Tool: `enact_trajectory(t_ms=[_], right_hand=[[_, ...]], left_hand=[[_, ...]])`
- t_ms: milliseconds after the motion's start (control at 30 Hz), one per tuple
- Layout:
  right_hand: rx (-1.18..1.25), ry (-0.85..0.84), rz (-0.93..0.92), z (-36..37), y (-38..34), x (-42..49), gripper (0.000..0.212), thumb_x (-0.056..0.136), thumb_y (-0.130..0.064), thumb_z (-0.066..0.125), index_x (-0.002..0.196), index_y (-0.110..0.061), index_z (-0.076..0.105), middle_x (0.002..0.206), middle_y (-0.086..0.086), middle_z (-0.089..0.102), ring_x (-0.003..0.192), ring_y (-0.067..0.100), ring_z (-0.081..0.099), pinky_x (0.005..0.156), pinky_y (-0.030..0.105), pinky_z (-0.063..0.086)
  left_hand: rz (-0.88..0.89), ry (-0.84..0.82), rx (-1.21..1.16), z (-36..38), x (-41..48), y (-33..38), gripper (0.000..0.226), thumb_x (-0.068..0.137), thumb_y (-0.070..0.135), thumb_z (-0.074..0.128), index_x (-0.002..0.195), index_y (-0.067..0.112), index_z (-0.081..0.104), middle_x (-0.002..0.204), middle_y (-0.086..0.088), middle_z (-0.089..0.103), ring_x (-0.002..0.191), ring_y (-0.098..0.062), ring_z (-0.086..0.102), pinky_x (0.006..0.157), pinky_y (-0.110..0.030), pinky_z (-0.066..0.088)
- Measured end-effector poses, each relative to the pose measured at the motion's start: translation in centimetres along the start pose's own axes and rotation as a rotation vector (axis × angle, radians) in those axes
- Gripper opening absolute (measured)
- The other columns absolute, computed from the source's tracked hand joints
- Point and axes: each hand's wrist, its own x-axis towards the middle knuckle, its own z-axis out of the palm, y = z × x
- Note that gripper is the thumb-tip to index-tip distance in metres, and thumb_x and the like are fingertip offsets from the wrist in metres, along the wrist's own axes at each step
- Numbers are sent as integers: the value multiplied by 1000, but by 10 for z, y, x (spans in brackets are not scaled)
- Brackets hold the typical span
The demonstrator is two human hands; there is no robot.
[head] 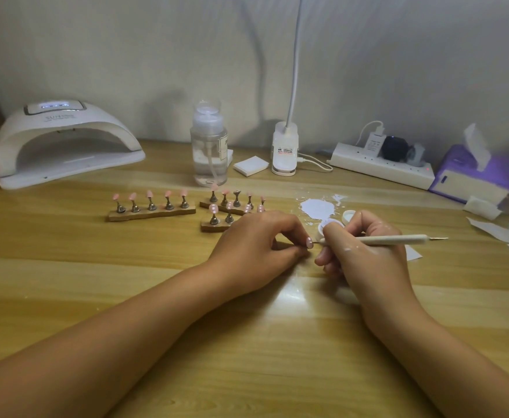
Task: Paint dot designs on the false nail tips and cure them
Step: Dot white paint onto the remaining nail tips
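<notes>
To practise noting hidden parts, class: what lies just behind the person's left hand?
A wooden stand of pink nail tips with white dots. The left hand covers the stand's right end, so its full length cannot be seen.

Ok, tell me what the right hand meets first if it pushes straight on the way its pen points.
The false nail tip pinched in the left hand; the dotting pen in the right hand aims at it, close by. Whether they touch is unclear.
</notes>
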Motion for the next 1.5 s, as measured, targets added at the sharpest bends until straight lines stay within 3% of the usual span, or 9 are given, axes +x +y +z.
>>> enact_trajectory(t_ms=[633,1500], right_hand=[[16,-14,-1,0,-2,-2,36,83,-10,65,55,-22,47,53,12,66,40,12,54,43,19,42],[35,8,-9,0,0,-1,28,84,-9,65,64,-15,46,52,11,65,41,12,54,44,18,42]], left_hand=[[-7,5,-1,0,0,0,10,84,20,74,85,29,72,82,19,67,64,18,50,59,-5,31],[-3,2,5,0,0,1,9,84,20,73,85,29,72,78,21,64,65,19,49,59,-6,30]])
